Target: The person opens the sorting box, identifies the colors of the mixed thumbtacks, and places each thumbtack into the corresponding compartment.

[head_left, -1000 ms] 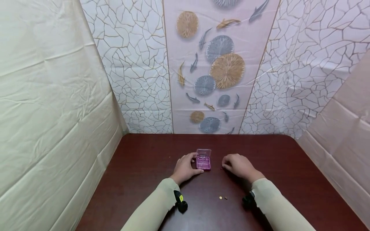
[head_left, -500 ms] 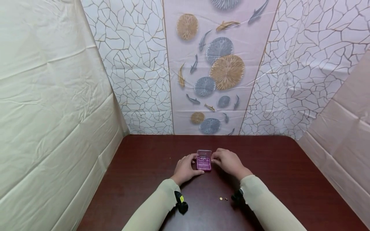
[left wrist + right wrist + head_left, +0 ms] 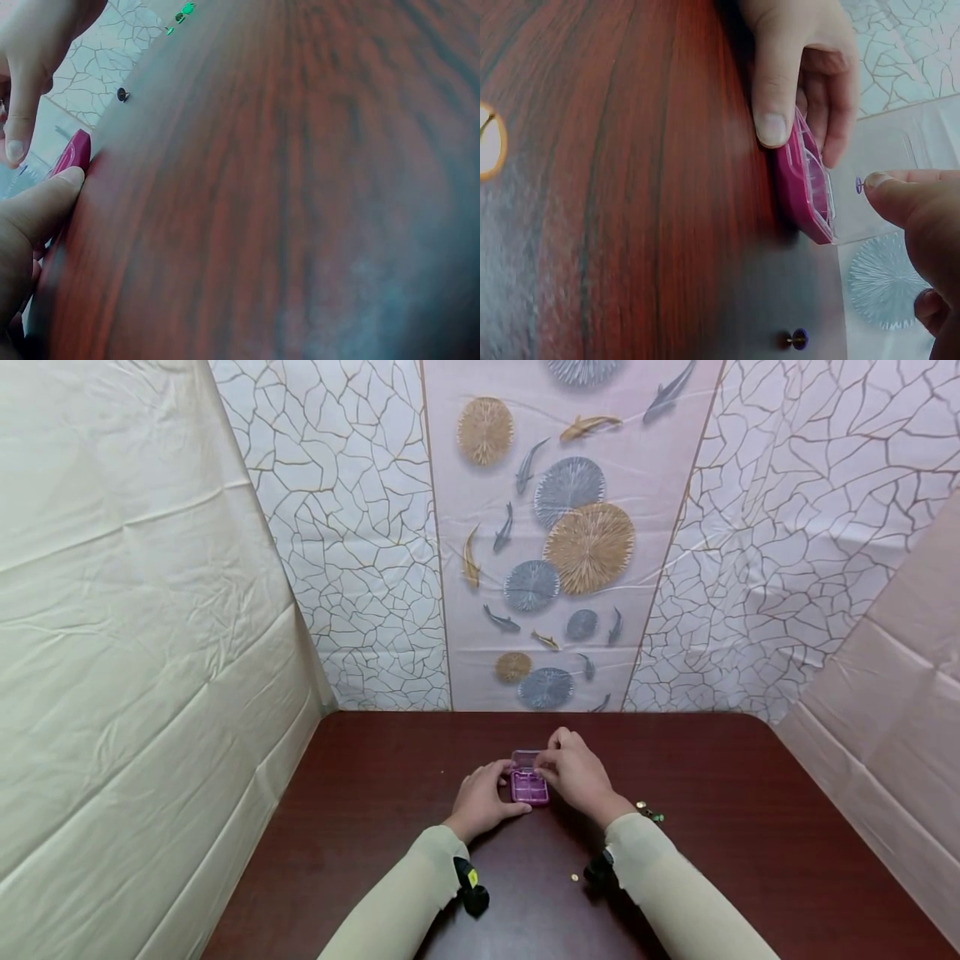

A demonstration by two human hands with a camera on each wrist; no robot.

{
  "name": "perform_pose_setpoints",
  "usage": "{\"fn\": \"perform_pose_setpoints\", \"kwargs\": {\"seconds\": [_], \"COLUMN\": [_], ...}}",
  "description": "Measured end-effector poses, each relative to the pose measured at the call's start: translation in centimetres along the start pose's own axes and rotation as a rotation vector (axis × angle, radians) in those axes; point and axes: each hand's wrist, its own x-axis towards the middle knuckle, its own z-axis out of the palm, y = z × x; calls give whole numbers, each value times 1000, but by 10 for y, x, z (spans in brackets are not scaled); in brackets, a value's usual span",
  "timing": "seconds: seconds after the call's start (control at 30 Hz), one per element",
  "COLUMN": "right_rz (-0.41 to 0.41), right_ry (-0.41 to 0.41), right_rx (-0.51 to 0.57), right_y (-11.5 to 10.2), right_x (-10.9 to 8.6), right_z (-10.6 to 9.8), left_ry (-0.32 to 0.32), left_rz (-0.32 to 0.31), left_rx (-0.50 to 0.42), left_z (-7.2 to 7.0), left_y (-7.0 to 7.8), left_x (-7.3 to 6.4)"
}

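Note:
A small magenta box [image 3: 529, 788] with several compartments stands on the table, its clear hinged lid [image 3: 877, 176] raised. My left hand [image 3: 478, 799] grips the box from the left, the thumb on its near edge and fingers at the far side. Over the box's right side is my right hand [image 3: 581, 777]; between thumb and forefinger it pinches a purple thumbtack [image 3: 859, 185], seen in the right wrist view. That tack is above the open box, apart from it. How much lies in the compartments is too small to tell.
On the brown table [image 3: 390, 860], a gold thumbtack [image 3: 574, 877] lies near the right wrist. Several green and gold tacks [image 3: 651, 814] lie beyond the right sleeve. A dark tack [image 3: 800, 339] lies right of the box. Patterned cloth hangs behind.
My right hand has moved left from the table beside the box to above it, carrying the tack. Tacks beyond the right forearm have come into sight. The left hand stays on the box.

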Motion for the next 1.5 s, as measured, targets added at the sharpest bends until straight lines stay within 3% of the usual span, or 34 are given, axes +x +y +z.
{"fn": "perform_pose_setpoints", "kwargs": {"seconds": [0.13, 0.43, 0.83, 1.5], "right_rz": [-21, -5, -59, -32], "right_ry": [6, -93, -100, -115], "right_rx": [-10, -34, -107, -153], "right_y": [-3, -9, -11, -18], "right_x": [4, 10, 15, 19], "right_z": [3, 11, 21, 24], "left_ry": [-1, 5, 0, 0], "left_rz": [-3, 12, 11, 11], "left_rx": [0, 6, 11, 10], "left_z": [-2, 0, 2, 4], "left_y": [1, -2, -5, -6], "left_x": [0, 1, 1, 1]}}
